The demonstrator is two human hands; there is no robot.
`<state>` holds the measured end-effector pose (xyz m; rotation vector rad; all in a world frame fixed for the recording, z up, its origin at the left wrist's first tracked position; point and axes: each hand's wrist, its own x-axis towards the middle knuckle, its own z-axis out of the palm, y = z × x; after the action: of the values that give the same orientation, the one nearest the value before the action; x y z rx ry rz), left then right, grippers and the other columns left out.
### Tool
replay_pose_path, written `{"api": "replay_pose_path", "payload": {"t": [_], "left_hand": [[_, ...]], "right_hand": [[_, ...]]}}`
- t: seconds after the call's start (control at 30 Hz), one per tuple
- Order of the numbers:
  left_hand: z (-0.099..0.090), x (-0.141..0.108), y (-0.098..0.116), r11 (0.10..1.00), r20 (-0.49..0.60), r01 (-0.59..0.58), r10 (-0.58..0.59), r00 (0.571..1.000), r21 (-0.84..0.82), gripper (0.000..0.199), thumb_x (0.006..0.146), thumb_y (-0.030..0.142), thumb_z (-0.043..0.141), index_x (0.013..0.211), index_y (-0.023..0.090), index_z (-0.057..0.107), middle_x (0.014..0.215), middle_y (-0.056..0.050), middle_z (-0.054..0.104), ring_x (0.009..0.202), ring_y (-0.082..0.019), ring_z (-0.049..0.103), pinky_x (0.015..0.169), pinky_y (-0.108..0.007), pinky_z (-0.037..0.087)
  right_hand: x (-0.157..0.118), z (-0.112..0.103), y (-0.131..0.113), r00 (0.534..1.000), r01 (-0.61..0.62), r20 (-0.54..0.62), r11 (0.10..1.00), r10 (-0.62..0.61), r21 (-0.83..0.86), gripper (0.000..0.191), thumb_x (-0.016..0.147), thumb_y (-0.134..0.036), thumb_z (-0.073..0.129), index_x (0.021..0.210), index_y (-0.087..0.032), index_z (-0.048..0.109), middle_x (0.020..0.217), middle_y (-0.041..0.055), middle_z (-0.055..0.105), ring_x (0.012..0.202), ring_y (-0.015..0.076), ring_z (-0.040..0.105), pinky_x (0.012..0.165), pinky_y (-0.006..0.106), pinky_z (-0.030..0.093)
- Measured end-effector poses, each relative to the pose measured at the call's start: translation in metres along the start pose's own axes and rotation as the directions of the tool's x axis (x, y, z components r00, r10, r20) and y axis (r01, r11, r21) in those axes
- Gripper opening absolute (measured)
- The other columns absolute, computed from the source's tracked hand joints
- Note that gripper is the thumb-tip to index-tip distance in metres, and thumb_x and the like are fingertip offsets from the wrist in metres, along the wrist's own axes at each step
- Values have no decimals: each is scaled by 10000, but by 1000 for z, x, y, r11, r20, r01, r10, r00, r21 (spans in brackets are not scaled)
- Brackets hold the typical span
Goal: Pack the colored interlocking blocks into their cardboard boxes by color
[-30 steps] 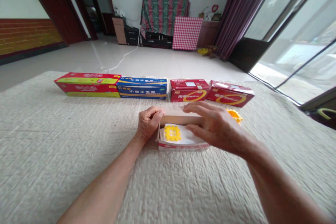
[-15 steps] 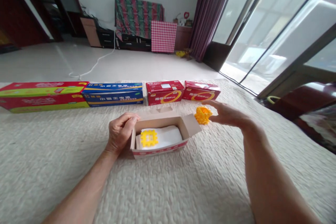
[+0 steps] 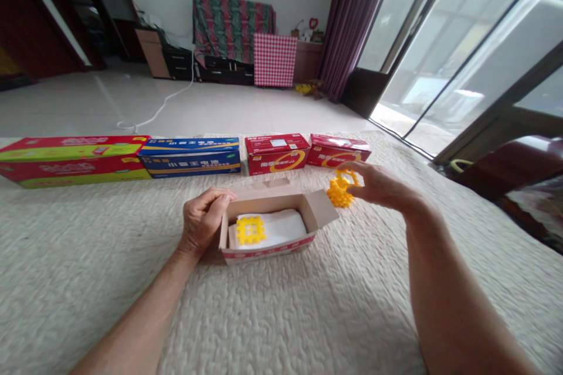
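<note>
An open cardboard box lies on the cream quilted cover, its flaps folded out. Inside, a yellow notched square piece rests on white paper at the left end. My left hand grips the box's left edge, thumb on top. To the right of the box stands a stack of yellow pieces. Just above that stack, my right hand pinches another yellow square piece between thumb and fingers, tilted.
Behind the open box stand a long red and green box, a blue box and two red boxes in a row. Beyond the cover's far edge is a tiled floor with a white cable.
My right hand has closed on a yellow piece and lifted it slightly off the stack. My left hand and the open box have stayed in nearly the same place.
</note>
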<state>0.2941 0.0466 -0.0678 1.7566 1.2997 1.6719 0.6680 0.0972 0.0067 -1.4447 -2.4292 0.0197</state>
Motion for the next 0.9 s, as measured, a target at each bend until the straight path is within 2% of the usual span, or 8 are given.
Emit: {"api": "replay_pose_path", "payload": {"t": [0.1,0.17,0.27,0.37,0.57,0.9], "left_hand": [[0,0,-2,1000,0,2,-2,1000,-3,194,815,263,563,709,194,709,766,-22,728,781,-183,683,764,-277,525],[0,0,-3,1000,-2,5,-5,1000,1,195,816,266,560,708,196,707,759,-19,727,783,-187,684,767,-282,527],[0,0,-3,1000,0,2,-2,1000,11,194,818,261,556,714,196,706,761,-16,729,789,-186,685,772,-283,527],[0,0,-3,1000,2,-2,2,1000,13,193,819,259,552,712,197,701,767,-16,731,784,-183,683,771,-283,528],[1,0,-1,999,1,24,-24,1000,23,206,811,294,548,704,196,692,759,-25,729,780,-190,686,768,-286,531],[1,0,-3,1000,-3,4,-4,1000,6,198,814,262,547,713,195,704,763,-24,726,788,-187,684,772,-281,527]], "right_hand": [[0,-17,-29,993,65,-104,994,-55,92,497,782,-299,629,1269,-207,600,1218,108,671,1025,264,655,872,454,547],[-1,-25,-57,989,117,-113,978,-98,174,498,792,-320,641,1275,-208,594,1224,99,668,1034,255,654,875,432,547],[-2,-26,-98,980,199,-73,949,-187,246,476,786,-316,662,1248,-218,604,1176,67,686,1009,229,658,866,385,539],[-1,-15,-124,964,255,8,931,-266,263,421,778,-250,667,1194,-207,616,1138,64,691,977,206,652,834,340,525],[3,1,-131,954,229,146,951,-262,208,388,765,-208,667,1151,-203,636,1064,64,689,899,190,642,757,302,500],[2,2,-132,947,242,156,941,-282,237,409,756,-175,649,1163,-207,625,1104,68,670,948,192,623,813,312,496]]}}
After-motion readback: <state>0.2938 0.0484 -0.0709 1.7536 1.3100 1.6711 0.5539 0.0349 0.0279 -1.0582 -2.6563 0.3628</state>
